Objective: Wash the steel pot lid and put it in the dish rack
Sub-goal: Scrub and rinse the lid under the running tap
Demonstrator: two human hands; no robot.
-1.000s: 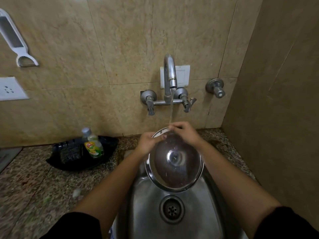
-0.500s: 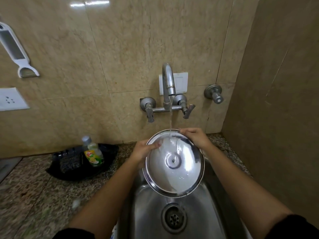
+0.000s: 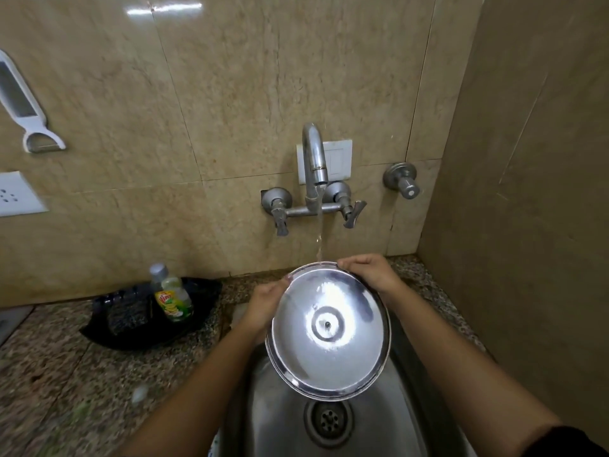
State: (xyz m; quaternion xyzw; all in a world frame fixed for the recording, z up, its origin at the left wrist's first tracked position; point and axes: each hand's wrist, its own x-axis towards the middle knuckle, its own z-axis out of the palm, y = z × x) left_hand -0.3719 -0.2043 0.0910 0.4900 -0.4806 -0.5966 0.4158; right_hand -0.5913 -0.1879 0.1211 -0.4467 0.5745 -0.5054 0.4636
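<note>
The round steel pot lid (image 3: pixel 329 328) is held tilted over the steel sink (image 3: pixel 273 420), its shiny inner face toward me. My left hand (image 3: pixel 267 300) grips its left rim, mostly hidden behind the lid. My right hand (image 3: pixel 369 273) grips the top right rim, fingers curled over the edge. Water runs from the wall tap (image 3: pixel 314 159) and strikes the lid's upper edge. No dish rack is in view.
A dish soap bottle (image 3: pixel 171 296) lies in a black tray (image 3: pixel 145 319) on the speckled counter, left of the sink. The drain (image 3: pixel 329 420) sits below the lid. A white peeler (image 3: pixel 29 107) hangs on the tiled wall. A side wall closes off the right.
The lid has tipped up and turned, so its inner face catches bright light. My right hand moved from over the lid's top to its right rim. Water still runs.
</note>
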